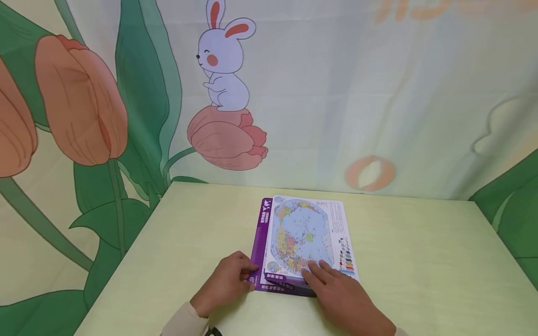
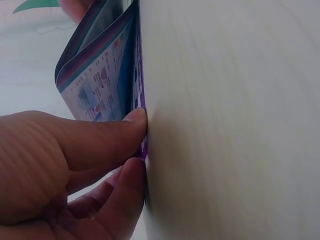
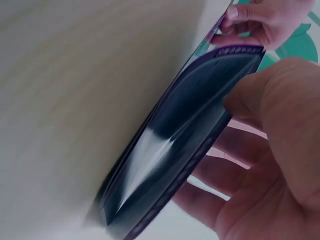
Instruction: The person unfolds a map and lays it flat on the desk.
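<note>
A world map lies face up and rotated on the table, on top of a purple-bordered layer with white lettering. Whether both belong to one folded piece I cannot tell. At the near left corner my left hand pinches the purple edge between thumb and fingers. My right hand lies over the near right part of the map, fingers on its printed face. In the right wrist view the thumb of the right hand reaches under the upper layer, gripping it. Between the layers a curved gap stands open.
The pale yellow-green table extends on both sides of the map. Behind it hangs a cloth printed with a rabbit and tulips. A dark band shows by the left sleeve.
</note>
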### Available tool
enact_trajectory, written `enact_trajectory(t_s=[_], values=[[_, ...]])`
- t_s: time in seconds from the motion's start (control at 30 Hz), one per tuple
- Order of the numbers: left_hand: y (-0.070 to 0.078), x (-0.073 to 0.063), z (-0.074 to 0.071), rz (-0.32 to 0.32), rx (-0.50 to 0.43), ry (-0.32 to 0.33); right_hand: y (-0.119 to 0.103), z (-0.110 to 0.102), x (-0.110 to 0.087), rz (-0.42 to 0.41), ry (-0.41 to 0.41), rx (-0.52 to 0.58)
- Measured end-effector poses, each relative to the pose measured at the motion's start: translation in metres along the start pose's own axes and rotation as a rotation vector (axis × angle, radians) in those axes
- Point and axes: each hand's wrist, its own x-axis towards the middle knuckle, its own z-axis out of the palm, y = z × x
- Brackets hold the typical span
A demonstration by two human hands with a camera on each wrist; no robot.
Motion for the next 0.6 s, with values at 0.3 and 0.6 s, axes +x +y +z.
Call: enact_trajectory(t_s=[0.3,0.6], values=[[-0.001,0.0,0.002,-0.001,-0.008,-0.012,0.02,0.005,-0.016,0.044,0.016,0.019],[0.003,-0.001,0.003,0.001,0.067,-0.016,0.029,0.004,-0.02,0.108,0.128,0.17]])
